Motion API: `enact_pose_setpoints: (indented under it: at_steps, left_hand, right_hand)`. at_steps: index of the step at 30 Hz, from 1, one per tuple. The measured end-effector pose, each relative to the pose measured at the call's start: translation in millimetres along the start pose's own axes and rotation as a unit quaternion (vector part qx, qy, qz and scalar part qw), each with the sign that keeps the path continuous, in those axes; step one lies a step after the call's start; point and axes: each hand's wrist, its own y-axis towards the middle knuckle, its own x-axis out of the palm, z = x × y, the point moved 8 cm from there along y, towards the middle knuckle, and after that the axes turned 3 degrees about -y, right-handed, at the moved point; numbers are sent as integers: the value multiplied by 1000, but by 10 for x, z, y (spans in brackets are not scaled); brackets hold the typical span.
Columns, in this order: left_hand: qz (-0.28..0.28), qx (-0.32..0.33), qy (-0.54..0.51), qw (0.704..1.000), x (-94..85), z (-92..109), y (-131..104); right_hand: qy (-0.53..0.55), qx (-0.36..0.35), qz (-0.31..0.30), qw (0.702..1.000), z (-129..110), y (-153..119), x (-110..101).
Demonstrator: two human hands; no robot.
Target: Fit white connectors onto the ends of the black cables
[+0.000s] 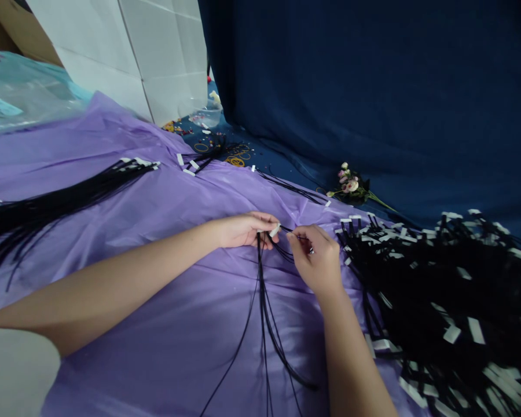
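Observation:
Pinched in my left hand is the top end of a bundle of thin black cords, which hang down over the purple cloth. A small white tag shows at its fingertips. My right hand is closed close beside it, gripping black cord that runs across from the left hand. Just right of that hand lies a big heap of black cords with many white tags on their ends.
A neat bundle of black cords lies at the left. A few tagged cords and rubber bands are further back. Artificial flowers lie by the dark blue cloth. White panels stand behind, near a clear plastic cup.

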Motion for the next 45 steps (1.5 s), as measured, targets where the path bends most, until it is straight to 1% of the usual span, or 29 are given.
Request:
enact_pose_setpoints:
  at_steps: [9, 23, 34, 45]
  left_hand:
    - [-1, 3, 3, 1000, 10, 8, -2]
    - [-9, 13, 15, 1000, 22, 16, -8]
    - [-12, 14, 25, 1000, 27, 9, 0]
    - [-12, 10, 23, 1000, 33, 5, -10]
  right_hand:
    - [7, 10, -4, 1000, 32, -3, 6]
    - [9, 11, -5, 1000, 19, 4, 0]
    - [-14, 0, -9, 1000, -6, 6, 34]
    - [-19, 5, -8, 1000, -9, 8, 50]
